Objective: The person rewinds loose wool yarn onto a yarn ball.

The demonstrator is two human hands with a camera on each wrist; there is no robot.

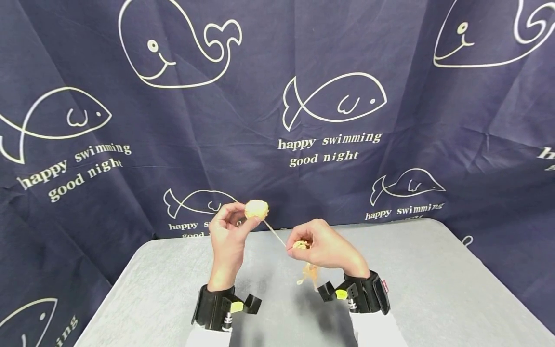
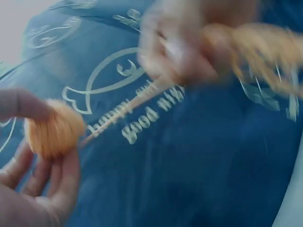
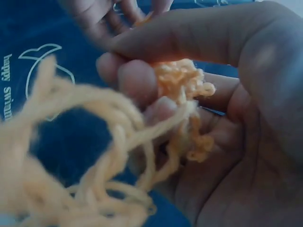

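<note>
Winding step: your left hand (image 1: 226, 230) pinches the small round pale-orange yarn ball (image 1: 256, 209) at 10 o'clock of your right hand (image 1: 323, 246), which grips the loose yarn tangle (image 3: 182, 94). Next wrap likely needs taut strand (image 1: 274, 233).

Each bare hand, left hand (image 1: 226, 230) and right hand (image 1: 323, 248), wears a black wrist strap (image 1: 214, 308) with a yellow tag, over white sleeves (image 1: 375, 332).

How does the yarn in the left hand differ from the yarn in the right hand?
The yarn ball pinched by the left hand is wound tight and round; the loose yarn gripped in the right hand is a tangle with loops hanging below. The ball sits higher. Both are pale orange, joined by one taut strand.
</note>
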